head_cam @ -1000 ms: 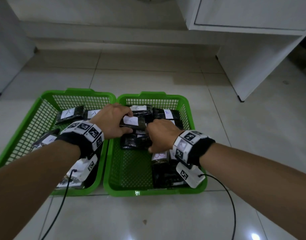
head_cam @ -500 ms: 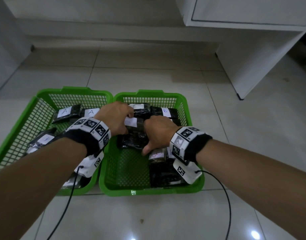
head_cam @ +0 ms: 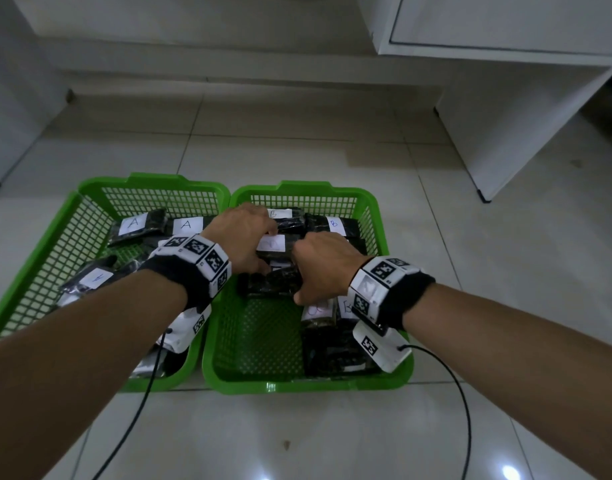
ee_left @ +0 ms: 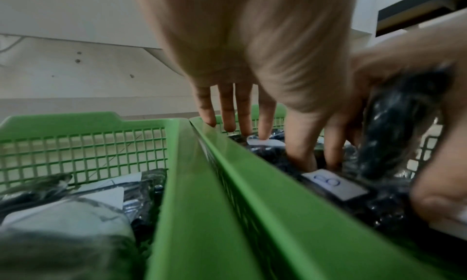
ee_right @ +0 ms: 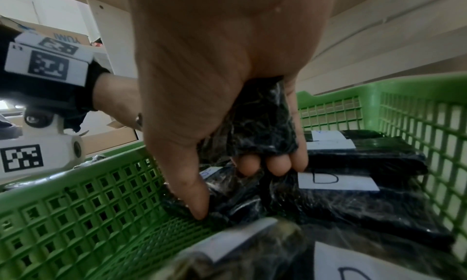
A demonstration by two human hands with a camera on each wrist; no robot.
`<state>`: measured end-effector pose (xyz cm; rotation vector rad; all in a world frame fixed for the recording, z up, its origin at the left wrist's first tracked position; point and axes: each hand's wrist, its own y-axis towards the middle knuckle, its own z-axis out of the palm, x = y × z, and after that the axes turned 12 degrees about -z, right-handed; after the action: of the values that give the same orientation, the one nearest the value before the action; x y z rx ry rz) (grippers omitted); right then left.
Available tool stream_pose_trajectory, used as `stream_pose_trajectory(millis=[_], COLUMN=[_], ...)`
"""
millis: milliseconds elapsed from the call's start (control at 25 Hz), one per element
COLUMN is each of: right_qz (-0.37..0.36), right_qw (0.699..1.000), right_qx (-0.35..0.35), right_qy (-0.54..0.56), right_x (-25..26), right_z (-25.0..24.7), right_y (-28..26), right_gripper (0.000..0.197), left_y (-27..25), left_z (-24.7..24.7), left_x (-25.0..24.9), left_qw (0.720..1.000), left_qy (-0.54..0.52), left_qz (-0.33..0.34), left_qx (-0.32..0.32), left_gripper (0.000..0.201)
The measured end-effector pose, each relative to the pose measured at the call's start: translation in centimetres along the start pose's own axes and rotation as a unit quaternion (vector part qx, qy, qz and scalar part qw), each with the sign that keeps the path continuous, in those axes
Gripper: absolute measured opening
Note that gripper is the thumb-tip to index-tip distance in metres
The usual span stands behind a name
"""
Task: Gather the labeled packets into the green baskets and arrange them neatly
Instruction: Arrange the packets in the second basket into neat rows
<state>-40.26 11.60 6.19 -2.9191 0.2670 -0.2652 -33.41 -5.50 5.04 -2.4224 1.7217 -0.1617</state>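
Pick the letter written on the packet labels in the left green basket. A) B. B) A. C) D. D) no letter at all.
B: in the head view the two white labels at the far end of the left green basket each read A, on one packet and on the packet beside it.

glossy pale tiled floor (head_cam: 297, 140), white cabinet (head_cam: 498, 98) beyond

Floor (head_cam: 297, 438): pale glossy tiles, underfoot.
Cabinet (head_cam: 505, 26): white, at 1 o'clock.
Cardboard box (ee_right: 58, 36): brown, printed lettering, at 10 o'clock.
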Motion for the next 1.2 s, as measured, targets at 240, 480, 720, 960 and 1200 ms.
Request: stream_pose_trajectory(millis=[240,480,720,960,1200], right_qz=[0.004,0.068,0.176,0.240,0.217], right_qw=[1.000,0.995,0.972,0.887,0.772], right_qx=[-0.022,-0.050,-0.123,-0.163,-0.211], right_qy=[-0.008,0.055,0.096,0.360,0.558], right_x=[-0.1,-1.4,-4.6,-7.3,-8.4], right_z=[1.0,1.2,0.5,-0.7,-1.3], right_y=[0.3,0.0,-0.5,-2.3,-3.3], right_gripper=[0.049,0.043,0.027,0.037,0.029], left_y=[-0.8,-0.4,-1.6,-0.8,-1.6], left_z=[-0.6,0.1,-0.1,0.6,0.5], left_x=[0.1,-0.4,-1.9,-3.9,-3.7], left_qw=[1.000,0.999,0.994,0.977,0.986], left_qy=[0.000,-0.016,0.069,0.191,0.157], left_qz=[0.018,0.025,0.042,0.053,0.051], left_qx=[0.014,0.028,0.070,0.074,0.023], left_gripper=[0.031,0.035,0.077,0.094,0.086])
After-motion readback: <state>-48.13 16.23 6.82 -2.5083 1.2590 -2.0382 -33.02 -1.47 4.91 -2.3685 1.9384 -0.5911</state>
